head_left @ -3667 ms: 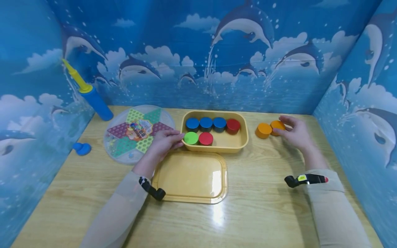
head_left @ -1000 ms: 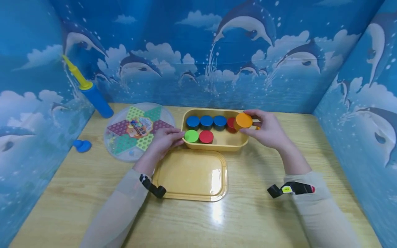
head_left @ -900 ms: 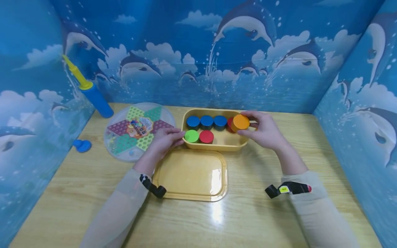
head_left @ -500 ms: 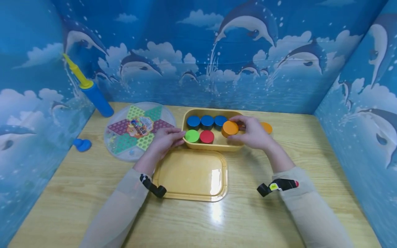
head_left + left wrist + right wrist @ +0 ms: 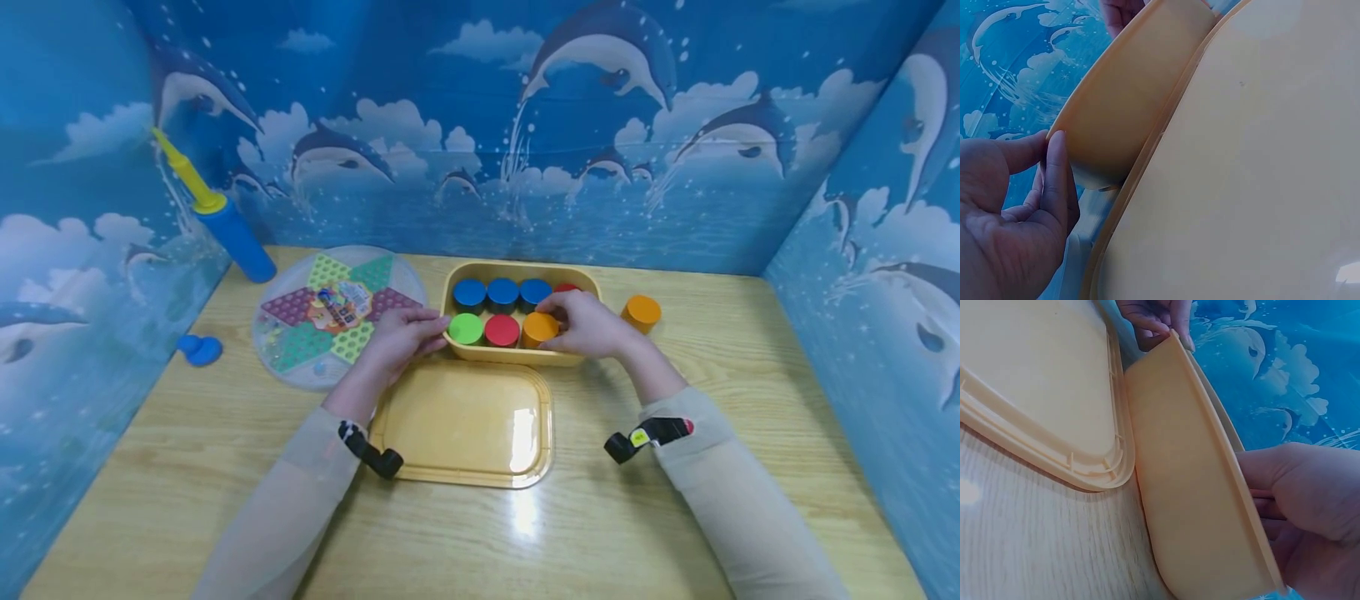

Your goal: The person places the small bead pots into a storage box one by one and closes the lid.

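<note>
Right hand (image 5: 588,323) grips 1 of 2 orange cylinders (image 5: 537,329).

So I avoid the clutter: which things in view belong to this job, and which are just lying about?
In the job:
yellow box, pinched by the left hand
orange cylinder in the right hand
blue cylinders, red cylinders and green cylinder in the box
loose orange cylinder right of the box
lid, probably

Likely just lying about:
game board
blue-and-yellow pump
small blue object
</note>
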`<state>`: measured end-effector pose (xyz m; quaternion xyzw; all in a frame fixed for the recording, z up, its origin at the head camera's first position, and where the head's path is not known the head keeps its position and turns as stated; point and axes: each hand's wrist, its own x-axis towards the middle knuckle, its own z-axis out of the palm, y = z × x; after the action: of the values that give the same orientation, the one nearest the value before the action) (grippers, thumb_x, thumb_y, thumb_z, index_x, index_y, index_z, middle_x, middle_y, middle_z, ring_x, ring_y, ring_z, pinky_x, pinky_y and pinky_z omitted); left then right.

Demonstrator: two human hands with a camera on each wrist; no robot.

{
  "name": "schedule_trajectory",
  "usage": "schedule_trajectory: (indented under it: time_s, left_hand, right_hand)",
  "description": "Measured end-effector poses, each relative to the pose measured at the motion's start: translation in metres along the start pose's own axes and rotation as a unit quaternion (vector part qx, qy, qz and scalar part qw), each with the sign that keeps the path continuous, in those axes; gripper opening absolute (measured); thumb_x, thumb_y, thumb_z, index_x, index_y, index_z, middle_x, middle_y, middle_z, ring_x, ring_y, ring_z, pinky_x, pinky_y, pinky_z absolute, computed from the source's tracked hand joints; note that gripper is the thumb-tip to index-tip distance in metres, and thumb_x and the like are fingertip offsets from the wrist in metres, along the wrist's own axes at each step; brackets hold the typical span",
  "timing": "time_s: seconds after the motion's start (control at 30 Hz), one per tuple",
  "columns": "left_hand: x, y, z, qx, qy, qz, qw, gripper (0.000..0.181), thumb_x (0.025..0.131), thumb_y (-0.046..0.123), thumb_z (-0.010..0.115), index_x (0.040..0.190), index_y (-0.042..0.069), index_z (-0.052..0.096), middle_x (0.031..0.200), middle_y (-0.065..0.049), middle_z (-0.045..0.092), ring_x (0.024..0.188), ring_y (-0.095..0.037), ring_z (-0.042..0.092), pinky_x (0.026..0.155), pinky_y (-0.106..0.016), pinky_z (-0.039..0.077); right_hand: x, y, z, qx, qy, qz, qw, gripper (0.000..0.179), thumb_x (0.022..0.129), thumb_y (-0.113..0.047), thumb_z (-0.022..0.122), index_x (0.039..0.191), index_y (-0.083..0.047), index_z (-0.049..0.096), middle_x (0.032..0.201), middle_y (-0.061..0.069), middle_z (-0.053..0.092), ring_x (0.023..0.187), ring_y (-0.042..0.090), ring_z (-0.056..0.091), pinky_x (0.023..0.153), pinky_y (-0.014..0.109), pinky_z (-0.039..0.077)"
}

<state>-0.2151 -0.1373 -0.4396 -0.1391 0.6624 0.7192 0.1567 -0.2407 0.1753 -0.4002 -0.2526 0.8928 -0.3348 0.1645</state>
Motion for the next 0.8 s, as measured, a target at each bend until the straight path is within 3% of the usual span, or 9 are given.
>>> schedule_trajectory:
  time_s: [0.5,0.8]
  left_hand:
    - [-0.003,0.002,0.001,0.0,0.006,-0.007,1.0,0.04,0.102,0.009,0.074,0.136,-0.007,0.062,0.129,-0.019,0.06,0.089,-0.017,0.072,0.088,-0.028,0.065]
    - [-0.003,0.0,0.001,-0.006,0.001,0.002,1.0,0.042,0.102,0.008,0.073,0.137,-0.01,0.06,0.126,-0.019,0.061,0.085,-0.013,0.072,0.086,-0.026,0.065]
  right_hand:
    - [-0.003,0.0,-0.006,0.037,-0.024,0.007,0.999,0.056,0.092,-0.007,0.085,0.14,0.008,0.06,0.137,0.021,0.063,0.128,0.037,0.06,0.113,0.051,0.052]
    - [-0.02,0.001,-0.02,0.068,0.009,-0.011,0.9976,0.061,0.092,-0.012,0.085,0.143,0.007,0.058,0.14,0.024,0.062,0.127,0.04,0.061,0.11,0.056,0.053]
